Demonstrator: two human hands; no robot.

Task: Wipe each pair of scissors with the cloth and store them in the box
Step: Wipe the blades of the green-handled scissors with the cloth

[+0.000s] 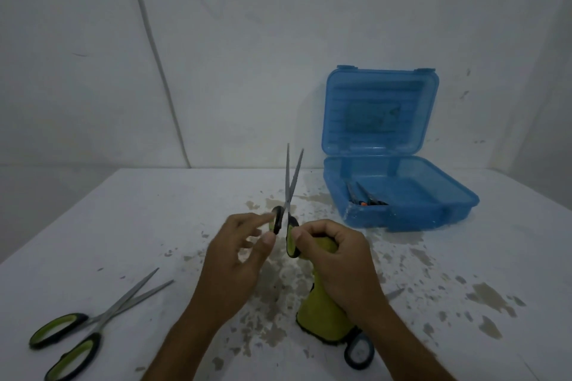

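A pair of scissors (291,185) with black-and-green handles stands upright over the table's middle, its blades slightly apart and pointing up. My left hand (238,254) pinches its left handle between thumb and forefinger. My right hand (337,260) grips a yellow-green cloth (322,318) and presses it with the thumb against the right handle; the cloth hangs down to the table. The blue plastic box (411,219) stands open at the back right, with scissors (365,196) lying in its left part.
A second pair of scissors (93,318) lies open at the front left. A third pair (359,353) lies mostly hidden under my right forearm and the cloth. The box lid (380,111) leans against the wall. The white table (464,288) is stained.
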